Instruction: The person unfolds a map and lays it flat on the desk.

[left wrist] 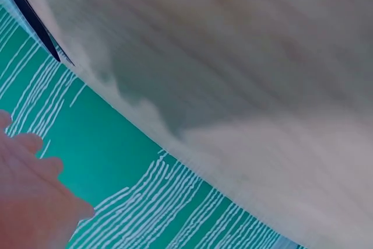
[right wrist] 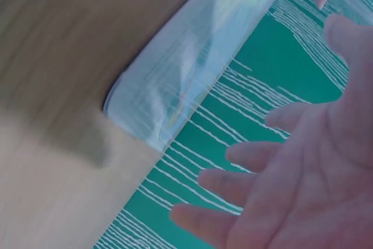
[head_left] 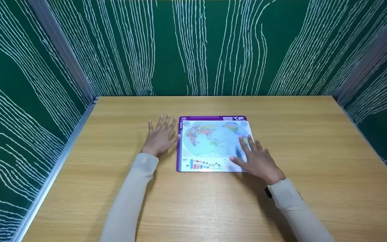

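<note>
A flat world map sheet (head_left: pixel 207 148) with a purple border lies on the wooden table, its map and small printed figures facing up. My left hand (head_left: pixel 159 138) is just left of it, fingers straight and spread, the thumb tip at the map's left edge. Over the map's lower right part my right hand (head_left: pixel 260 163) hovers with spread fingers. In the right wrist view that hand (right wrist: pixel 309 185) holds nothing and appears raised above the map (right wrist: pixel 169 80). Only part of the left hand (left wrist: pixel 35 196) shows in the left wrist view.
The wooden table (head_left: pixel 314 141) is bounded by green panels (head_left: pixel 166 50) with wavy white lines at the back and both sides. Grey metal posts (head_left: pixel 64 50) stand at the back corners. A black band (head_left: pixel 268 192) shows at the right wrist.
</note>
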The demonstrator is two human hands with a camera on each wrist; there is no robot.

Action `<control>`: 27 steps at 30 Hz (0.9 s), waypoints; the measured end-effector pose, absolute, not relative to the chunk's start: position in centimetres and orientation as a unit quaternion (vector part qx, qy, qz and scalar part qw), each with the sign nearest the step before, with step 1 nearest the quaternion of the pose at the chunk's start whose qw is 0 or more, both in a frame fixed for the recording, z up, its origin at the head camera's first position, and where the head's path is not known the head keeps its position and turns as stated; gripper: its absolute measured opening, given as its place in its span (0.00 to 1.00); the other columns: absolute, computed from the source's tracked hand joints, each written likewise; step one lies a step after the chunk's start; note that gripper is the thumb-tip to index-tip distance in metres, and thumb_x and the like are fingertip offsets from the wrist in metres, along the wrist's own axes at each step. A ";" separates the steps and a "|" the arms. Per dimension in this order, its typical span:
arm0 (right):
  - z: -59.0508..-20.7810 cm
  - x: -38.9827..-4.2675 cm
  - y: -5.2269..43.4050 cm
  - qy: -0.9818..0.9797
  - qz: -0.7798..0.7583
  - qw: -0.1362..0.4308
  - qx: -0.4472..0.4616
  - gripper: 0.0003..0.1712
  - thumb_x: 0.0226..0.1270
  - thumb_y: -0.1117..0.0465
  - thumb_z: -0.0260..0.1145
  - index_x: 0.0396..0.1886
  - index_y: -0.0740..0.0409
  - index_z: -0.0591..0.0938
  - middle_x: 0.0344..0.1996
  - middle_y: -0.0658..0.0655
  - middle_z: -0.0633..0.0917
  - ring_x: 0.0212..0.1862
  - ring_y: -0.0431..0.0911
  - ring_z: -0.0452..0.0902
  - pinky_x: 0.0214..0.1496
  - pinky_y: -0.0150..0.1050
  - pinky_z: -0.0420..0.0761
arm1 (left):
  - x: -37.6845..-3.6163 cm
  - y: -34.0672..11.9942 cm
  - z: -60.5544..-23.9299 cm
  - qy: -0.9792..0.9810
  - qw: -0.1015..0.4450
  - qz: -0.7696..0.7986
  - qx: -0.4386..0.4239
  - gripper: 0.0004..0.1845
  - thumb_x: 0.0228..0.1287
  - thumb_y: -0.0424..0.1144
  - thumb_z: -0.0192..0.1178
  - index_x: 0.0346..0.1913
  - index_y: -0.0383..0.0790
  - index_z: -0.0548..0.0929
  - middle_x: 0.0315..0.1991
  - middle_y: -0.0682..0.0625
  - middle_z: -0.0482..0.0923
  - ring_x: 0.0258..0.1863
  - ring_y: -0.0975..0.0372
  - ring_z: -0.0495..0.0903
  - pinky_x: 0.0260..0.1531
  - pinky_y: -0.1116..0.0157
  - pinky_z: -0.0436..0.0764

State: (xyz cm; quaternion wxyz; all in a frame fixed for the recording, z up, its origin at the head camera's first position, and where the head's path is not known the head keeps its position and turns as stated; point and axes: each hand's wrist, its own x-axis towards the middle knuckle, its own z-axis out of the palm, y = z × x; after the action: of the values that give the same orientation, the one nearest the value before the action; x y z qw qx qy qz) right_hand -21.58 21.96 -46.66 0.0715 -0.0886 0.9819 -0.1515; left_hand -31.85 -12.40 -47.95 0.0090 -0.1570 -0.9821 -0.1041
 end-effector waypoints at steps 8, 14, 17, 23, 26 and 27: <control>-47.4 -21.3 21.1 0.978 -0.151 0.102 -0.098 0.50 0.66 0.32 0.54 0.77 0.53 0.49 0.76 0.67 0.46 0.74 0.71 0.40 0.63 0.77 0.50 | -32.4 -11.0 -47.7 -0.980 -0.025 -0.084 -0.180 0.39 0.69 0.64 0.42 0.77 0.53 0.49 0.79 0.51 0.39 0.78 0.54 0.38 0.72 0.39 0.33; -47.8 -21.2 20.6 0.977 -0.140 0.130 -0.099 0.48 0.67 0.33 0.53 0.77 0.52 0.51 0.75 0.69 0.48 0.73 0.72 0.42 0.62 0.78 0.52 | -32.6 -10.3 -48.1 -0.980 -0.059 -0.067 -0.180 0.39 0.68 0.65 0.43 0.77 0.56 0.49 0.79 0.51 0.42 0.78 0.53 0.40 0.72 0.40 0.35; -48.0 -21.2 20.5 0.975 -0.141 0.135 -0.103 0.48 0.67 0.33 0.54 0.77 0.52 0.51 0.75 0.69 0.48 0.73 0.73 0.42 0.61 0.78 0.53 | -32.6 -10.1 -48.3 -0.979 -0.085 -0.056 -0.176 0.39 0.67 0.66 0.42 0.77 0.57 0.48 0.79 0.53 0.40 0.78 0.54 0.39 0.73 0.41 0.33; -48.2 -21.2 20.4 0.976 -0.140 0.126 -0.113 0.47 0.67 0.34 0.54 0.77 0.52 0.53 0.75 0.69 0.49 0.72 0.73 0.43 0.62 0.77 0.54 | -32.5 -9.7 -48.2 -0.977 -0.106 -0.043 -0.179 0.39 0.68 0.67 0.40 0.77 0.58 0.47 0.79 0.55 0.39 0.78 0.55 0.39 0.72 0.40 0.33; -48.4 -21.2 20.3 0.977 -0.133 0.120 -0.119 0.46 0.67 0.34 0.54 0.76 0.53 0.54 0.75 0.70 0.50 0.72 0.74 0.44 0.63 0.76 0.56 | -32.5 -9.6 -48.3 -0.975 -0.106 -0.043 -0.190 0.38 0.69 0.66 0.40 0.77 0.58 0.47 0.79 0.54 0.39 0.78 0.55 0.40 0.72 0.40 0.34; -48.4 -21.2 20.3 0.977 -0.131 0.120 -0.121 0.46 0.67 0.34 0.54 0.76 0.53 0.54 0.75 0.71 0.50 0.72 0.75 0.44 0.63 0.75 0.56 | -32.5 -9.5 -48.3 -0.974 -0.107 -0.044 -0.194 0.38 0.69 0.66 0.40 0.77 0.58 0.47 0.79 0.54 0.39 0.78 0.54 0.40 0.72 0.40 0.34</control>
State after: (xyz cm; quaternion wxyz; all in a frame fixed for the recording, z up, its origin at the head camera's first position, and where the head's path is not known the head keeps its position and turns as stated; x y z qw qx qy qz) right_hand -21.21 20.33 -48.45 0.1197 -0.1212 0.9767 -0.1306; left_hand -32.54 -9.54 -48.26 -0.1065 -0.1942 -0.9742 -0.0437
